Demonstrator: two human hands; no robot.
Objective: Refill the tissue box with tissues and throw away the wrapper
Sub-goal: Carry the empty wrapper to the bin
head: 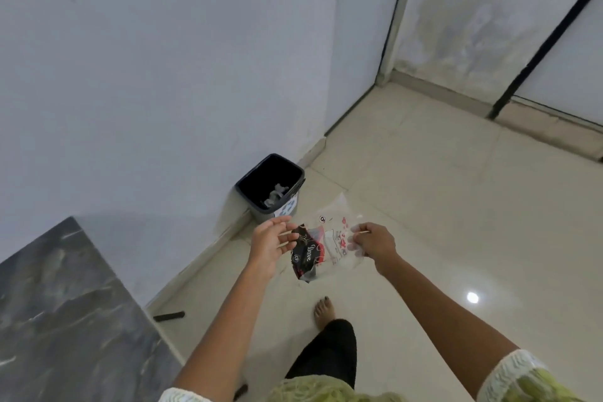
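Observation:
The empty tissue wrapper (326, 245), clear plastic with a black and red printed part, hangs in the air in front of me. My right hand (375, 243) pinches its right edge. Just left of the wrapper, my left hand (272, 240) has its fingers spread and touches the black end, not gripping it. A small black bin (270, 184) stands on the floor against the wall, just beyond and left of my hands, with some crumpled paper inside. The tissue box is not in view.
A dark marble tabletop (55, 313) fills the lower left. White walls meet at a corner behind the bin. The floor (440, 206) is pale glossy tile. My bare foot (324, 310) is below the wrapper. A small dark object (169, 316) lies by the skirting.

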